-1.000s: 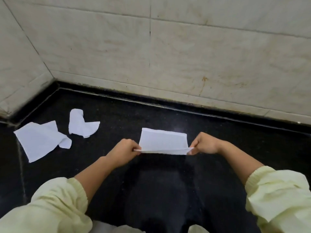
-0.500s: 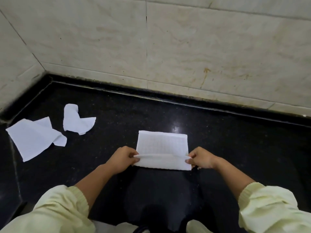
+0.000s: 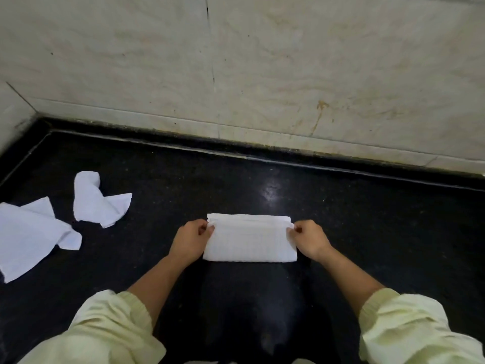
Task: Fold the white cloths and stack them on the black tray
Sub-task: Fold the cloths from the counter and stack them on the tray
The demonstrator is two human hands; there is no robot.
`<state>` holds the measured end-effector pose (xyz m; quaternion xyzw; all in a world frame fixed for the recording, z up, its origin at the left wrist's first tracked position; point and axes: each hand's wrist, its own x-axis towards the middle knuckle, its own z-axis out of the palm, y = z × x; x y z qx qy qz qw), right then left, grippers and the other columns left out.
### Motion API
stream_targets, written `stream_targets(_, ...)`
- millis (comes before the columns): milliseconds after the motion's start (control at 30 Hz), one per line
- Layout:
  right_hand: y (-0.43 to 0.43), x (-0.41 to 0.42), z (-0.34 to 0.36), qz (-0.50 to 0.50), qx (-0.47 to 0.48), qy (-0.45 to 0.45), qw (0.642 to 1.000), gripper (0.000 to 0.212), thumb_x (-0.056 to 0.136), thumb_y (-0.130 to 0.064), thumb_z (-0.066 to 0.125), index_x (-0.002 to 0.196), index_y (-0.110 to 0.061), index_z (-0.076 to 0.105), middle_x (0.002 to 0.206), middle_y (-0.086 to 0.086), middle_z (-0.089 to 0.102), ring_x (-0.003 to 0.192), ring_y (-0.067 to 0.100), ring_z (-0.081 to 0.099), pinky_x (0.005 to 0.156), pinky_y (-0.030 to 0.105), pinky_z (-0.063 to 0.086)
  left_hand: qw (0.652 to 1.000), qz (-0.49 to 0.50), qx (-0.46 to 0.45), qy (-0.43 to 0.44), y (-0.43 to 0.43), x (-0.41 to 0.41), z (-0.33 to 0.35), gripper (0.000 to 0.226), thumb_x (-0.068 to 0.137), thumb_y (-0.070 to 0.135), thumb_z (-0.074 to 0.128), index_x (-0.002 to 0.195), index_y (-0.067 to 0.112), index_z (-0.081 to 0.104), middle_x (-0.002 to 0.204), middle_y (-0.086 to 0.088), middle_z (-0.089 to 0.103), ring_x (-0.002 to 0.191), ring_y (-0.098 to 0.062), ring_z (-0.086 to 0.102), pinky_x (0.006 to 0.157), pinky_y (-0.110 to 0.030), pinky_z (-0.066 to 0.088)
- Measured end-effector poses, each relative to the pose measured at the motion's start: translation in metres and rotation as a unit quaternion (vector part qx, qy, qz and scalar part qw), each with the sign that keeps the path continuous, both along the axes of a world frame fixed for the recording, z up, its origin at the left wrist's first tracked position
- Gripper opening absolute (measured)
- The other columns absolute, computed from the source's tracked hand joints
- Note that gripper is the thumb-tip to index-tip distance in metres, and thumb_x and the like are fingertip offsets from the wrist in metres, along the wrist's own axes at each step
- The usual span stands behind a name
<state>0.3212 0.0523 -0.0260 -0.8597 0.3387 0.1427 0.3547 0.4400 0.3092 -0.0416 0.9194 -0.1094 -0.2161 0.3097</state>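
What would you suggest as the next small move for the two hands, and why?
Probably set the pinched edge down flush on the far edge and release. The left hand and right hand each pinch a far corner of the folded cloth, whose top layer sits almost aligned over the layer lying on the black surface.

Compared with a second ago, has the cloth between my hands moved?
Yes. The cloth has come down flat onto the black surface, and the left hand and right hand have carried its pinched edge toward the wall.
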Motion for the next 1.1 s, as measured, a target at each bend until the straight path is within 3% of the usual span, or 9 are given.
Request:
stream_targets(133, 0.000, 0.005, -0.009, -0.022, -0.015, -0.023, 0.999, 0.035, 0.096, -0.023, 0.050, 0.065, -0.009, 0.046, 0.058, 0.000, 0.047, 0.054, 0.015, 0.044, 0.048, 0.028, 0.032, 1.000, 0.012, 0.017, -0.007, -0.006, 0.005, -0.009, 0.021, 0.097, 0.032, 0.051, 0.093, 0.015, 0.063, 0.070, 0.005, 0.059, 0.065, -0.010, 0.055, 0.054, -0.024, 0.038)
stream_targets(367, 0.001, 0.012, -0.023, -0.050, -0.031, -0.008, 0.998, 0.035, 0.097, -0.031, 0.051, 0.071, -0.008, 0.059, 0.063, 0.002, 0.056, 0.063, 0.020, 0.055, 0.055, 0.029, 0.038, 0.997, 0.041, 0.060, -0.009, -0.013, 0.012, -0.017, 0.023, 0.098, 0.039, 0.048, 0.097, 0.018, 0.058, 0.079, 0.003, 0.059, 0.072, -0.011, 0.056, 0.060, -0.026, 0.039)
stream_targets(500, 0.000, 0.015, -0.026, -0.054, -0.043, 0.009, 0.998, 0.035, 0.096, -0.035, 0.052, 0.067, -0.015, 0.053, 0.071, 0.004, 0.059, 0.071, 0.024, 0.059, 0.060, 0.030, 0.040, 0.995, 0.053, 0.080, -0.006, -0.014, 0.016, -0.020, 0.025, 0.097, 0.043, 0.048, 0.099, 0.019, 0.057, 0.082, 0.003, 0.059, 0.076, -0.014, 0.058, 0.068, -0.030, 0.047)
stream_targets(633, 0.003, 0.017, -0.025, -0.058, -0.065, 0.020, 0.996, 0.031, 0.096, -0.036, 0.051, 0.088, -0.009, 0.064, 0.088, 0.009, 0.067, 0.083, 0.027, 0.063, 0.067, 0.032, 0.045, 0.993, 0.060, 0.106, -0.011, -0.018, 0.018, -0.018, 0.026, 0.096, 0.043, 0.049, 0.101, 0.019, 0.057, 0.083, 0.002, 0.060, 0.078, -0.016, 0.060, 0.070, -0.033, 0.051)
stream_targets(767, 0.005, 0.016, -0.021, -0.047, -0.103, 0.022, 0.993, 0.034, 0.097, -0.040, 0.050, 0.100, -0.009, 0.061, 0.098, 0.011, 0.067, 0.091, 0.029, 0.063, 0.070, 0.033, 0.044, 0.991, 0.074, 0.115, -0.011, -0.018, 0.016, -0.014, 0.027, 0.095, 0.045, 0.050, 0.104, 0.019, 0.051, 0.084, 0.001, 0.059, 0.079, -0.018, 0.061, 0.074, -0.038, 0.054)
stream_targets(933, 0.001, 0.001, -0.012, -0.062, -0.099, -0.018, 0.993, 0.035, 0.093, -0.046, 0.054, 0.093, -0.011, 0.055, 0.087, 0.005, 0.064, 0.080, 0.024, 0.061, 0.064, 0.033, 0.046, 0.992, 0.074, 0.101, -0.021, -0.008, 0.005, -0.005, 0.034, 0.092, 0.053, 0.050, 0.103, 0.022, 0.044, 0.081, 0.001, 0.059, 0.073, -0.016, 0.060, 0.065, -0.035, 0.052)
stream_targets(1100, 0.010, -0.029, -0.008, -0.085, -0.050, -0.033, 0.995, 0.041, 0.083, -0.053, 0.066, 0.080, -0.013, 0.056, 0.072, -0.001, 0.062, 0.069, 0.016, 0.059, 0.059, 0.032, 0.047, 0.992, 0.113, 0.051, 0.017, 0.010, -0.025, -0.003, 0.041, 0.087, 0.060, 0.054, 0.098, 0.020, 0.050, 0.075, 0.000, 0.062, 0.066, -0.013, 0.061, 0.056, -0.029, 0.049)
